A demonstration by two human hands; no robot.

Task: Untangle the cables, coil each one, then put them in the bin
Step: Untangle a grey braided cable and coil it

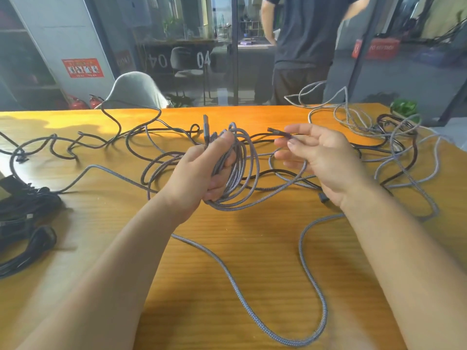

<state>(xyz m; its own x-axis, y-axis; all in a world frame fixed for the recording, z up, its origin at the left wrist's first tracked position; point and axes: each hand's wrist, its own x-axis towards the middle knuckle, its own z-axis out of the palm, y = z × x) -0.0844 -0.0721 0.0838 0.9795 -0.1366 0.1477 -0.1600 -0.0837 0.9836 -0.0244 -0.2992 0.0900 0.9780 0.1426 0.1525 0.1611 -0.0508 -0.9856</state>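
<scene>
Seen from the head camera, a person works over an orange wooden surface (227, 261) strewn with cables. The left hand (202, 170) grips a coil of grey braided cable (242, 173), fingers curled round several loops, with a connector end (206, 127) standing upright above the fist. The right hand (318, 157) is held palm-up just beside the coil, its thumb and forefinger pinching a dark plug (280, 132) at the end of a cable; the other fingers are loosely spread. A free length of grey braided cable (310, 248) trails from the hands in a broad loop across the near part of the surface. Dark cables (113, 137) lie snaked across the far left, and a tangle of pale grey and dark cables (394, 132) sits at the far right. At the left edge lies a heap of black cables (27, 210). Beyond the surface stands a grey chair (136, 89), and a person in dark clothes (303, 46) stands behind a glass partition. No bin can be made out.
</scene>
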